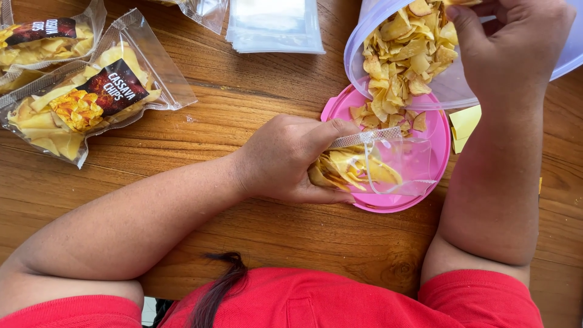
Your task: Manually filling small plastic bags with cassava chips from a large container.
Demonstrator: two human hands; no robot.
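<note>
Head view: a light, limp clear plastic pouch [388, 164] is clenched near its mouth by the left hand [285, 159]; brittle yellow chips [404, 45] are grasped by the right hand [510, 48].

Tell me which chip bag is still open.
The clear bag in the left hand, over the pink lid. The filled bags at far left lie flat, untouched.

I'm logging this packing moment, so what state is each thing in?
Small clear bag: open, partly filled with chips, held by the left hand.
Big clear tub: tipped on its side, chips spilling out, right hand at its mouth.
Pink lid: lying flat under the bag, loose chips on it.
Labelled chip packets: filled, lying flat.
Stack of empty bags: flat, unfilled.
</note>
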